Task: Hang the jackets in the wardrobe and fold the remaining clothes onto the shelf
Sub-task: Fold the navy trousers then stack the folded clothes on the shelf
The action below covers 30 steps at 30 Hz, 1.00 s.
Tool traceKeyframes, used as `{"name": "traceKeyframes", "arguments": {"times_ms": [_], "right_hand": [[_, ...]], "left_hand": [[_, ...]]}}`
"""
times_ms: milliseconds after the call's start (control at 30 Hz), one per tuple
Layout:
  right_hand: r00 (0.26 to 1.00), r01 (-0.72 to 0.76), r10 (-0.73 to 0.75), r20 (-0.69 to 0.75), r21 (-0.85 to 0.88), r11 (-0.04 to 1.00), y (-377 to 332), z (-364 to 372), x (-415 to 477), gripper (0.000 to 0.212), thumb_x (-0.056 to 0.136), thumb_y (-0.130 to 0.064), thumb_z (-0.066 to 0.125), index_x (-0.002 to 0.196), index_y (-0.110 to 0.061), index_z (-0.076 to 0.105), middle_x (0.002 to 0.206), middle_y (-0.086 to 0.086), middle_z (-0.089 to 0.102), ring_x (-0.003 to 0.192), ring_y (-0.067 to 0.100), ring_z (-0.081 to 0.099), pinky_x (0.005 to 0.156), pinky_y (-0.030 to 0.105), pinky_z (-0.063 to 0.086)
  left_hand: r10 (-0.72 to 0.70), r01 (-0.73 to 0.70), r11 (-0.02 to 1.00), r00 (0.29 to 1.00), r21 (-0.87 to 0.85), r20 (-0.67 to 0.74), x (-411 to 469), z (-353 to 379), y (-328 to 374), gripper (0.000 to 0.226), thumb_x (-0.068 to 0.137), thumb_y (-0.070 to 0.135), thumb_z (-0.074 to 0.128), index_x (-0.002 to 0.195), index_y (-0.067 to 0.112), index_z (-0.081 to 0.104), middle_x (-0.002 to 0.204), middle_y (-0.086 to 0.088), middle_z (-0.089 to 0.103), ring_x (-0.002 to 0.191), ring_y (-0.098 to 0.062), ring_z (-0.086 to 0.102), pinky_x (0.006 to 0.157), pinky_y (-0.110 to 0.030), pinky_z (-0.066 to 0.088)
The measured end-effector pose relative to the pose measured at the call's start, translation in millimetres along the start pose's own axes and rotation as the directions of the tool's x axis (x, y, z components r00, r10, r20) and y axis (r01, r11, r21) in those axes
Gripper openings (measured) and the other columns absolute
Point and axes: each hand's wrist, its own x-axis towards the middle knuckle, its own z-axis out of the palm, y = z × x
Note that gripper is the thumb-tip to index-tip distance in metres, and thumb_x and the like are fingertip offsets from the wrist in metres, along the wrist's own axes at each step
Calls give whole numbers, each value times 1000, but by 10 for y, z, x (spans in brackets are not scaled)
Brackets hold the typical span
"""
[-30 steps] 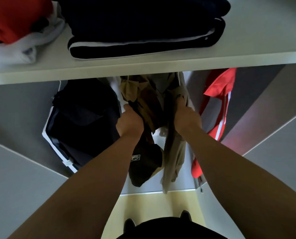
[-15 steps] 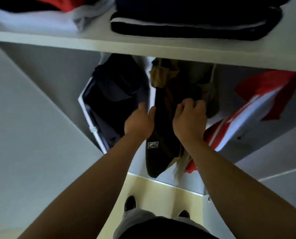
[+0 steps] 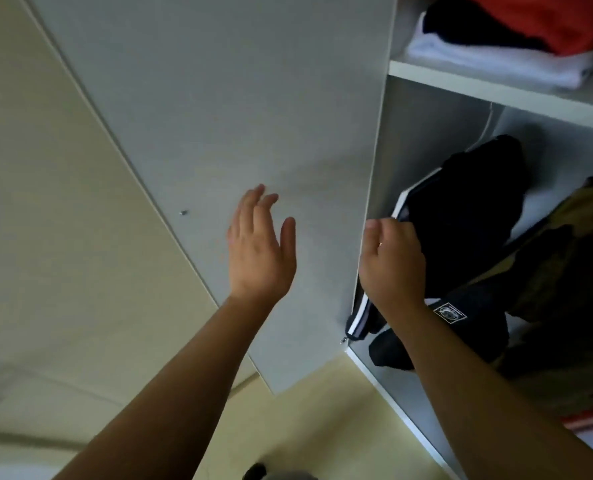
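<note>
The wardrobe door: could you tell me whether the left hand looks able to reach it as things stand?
Probably yes. The left hand, fingers straight, is raised in front of the grey wardrobe door with nothing visible between them; whether it already touches the panel cannot be told.

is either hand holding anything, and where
Left hand is open and holds nothing. Right hand is curled by the striped edge of the dark jacket; a grip cannot be told.

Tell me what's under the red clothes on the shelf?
A dark garment lies under the red clothes, and a white folded one under that, on the shelf. Their inner layers are covered.
</note>
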Motion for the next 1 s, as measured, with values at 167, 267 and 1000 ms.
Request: {"name": "traceKeyframes", "arguments": {"times_ms": [167, 267, 1000], "right_hand": [[999, 11, -12, -52, -5, 1000, -723, 388, -37, 39, 107, -32, 37, 103, -3, 64, 105, 17, 60, 100, 38, 56, 86, 49, 46], [995, -2, 4, -101, 20, 1000, -1102, 634, -103, 37, 108, -32, 36, 105, -7, 63, 103, 13, 60, 97, 30, 55, 84, 44, 46], [940, -248, 291, -180, 228, 942, -1470, 707, -716, 33, 106, -45, 38, 97, -27, 65, 87, -7, 69, 80, -4, 64, 70, 7, 44]], "left_hand": [[186, -152, 979, 936, 133, -299, 304, -353, -736, 44, 94, 22, 63, 133, 1, 59, 155, -30, 32, 149, -45, 25, 118, -55, 27], [306, -272, 952, 889, 143, -341, 426, -467, -1088, 50, 88, 19, 67, 134, 0, 57, 153, -33, 34, 147, -48, 26, 115, -61, 27], [561, -525, 580, 812, -623, -161, 447, -749, -1242, 87, 94, 17, 58, 157, 7, -1, 160, -21, 24, 149, -17, 33, 114, -27, 38]]}}
